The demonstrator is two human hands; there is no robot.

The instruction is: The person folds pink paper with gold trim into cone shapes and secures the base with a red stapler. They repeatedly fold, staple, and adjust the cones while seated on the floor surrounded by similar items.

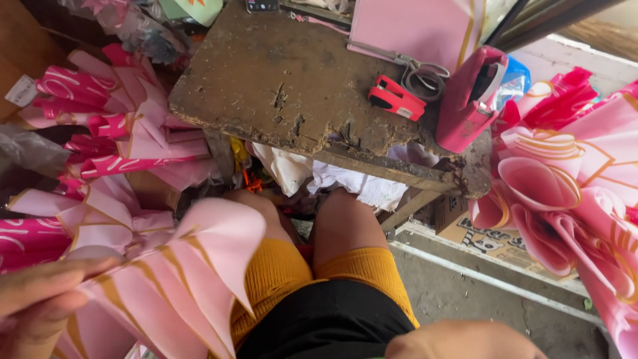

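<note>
On the worn wooden stool [266,73] there's one red stapler [396,98], one pair of scissors [419,73] and one pink tape dispenser [470,100]. Left hand [36,302], fingers nearly closed, pinches a folded pink wrapping sheet [179,279] over the lap. Right hand [465,340] is mostly cut off at the bottom edge, can't tell its fingers

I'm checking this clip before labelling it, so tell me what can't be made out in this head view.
- Right hand: cut off by the bottom edge; its grip cannot be told.
- Left hand: blurred, partly past the left edge, on the pink folded sheet.
- Scissors: blades run under the pink paper stack.
</note>
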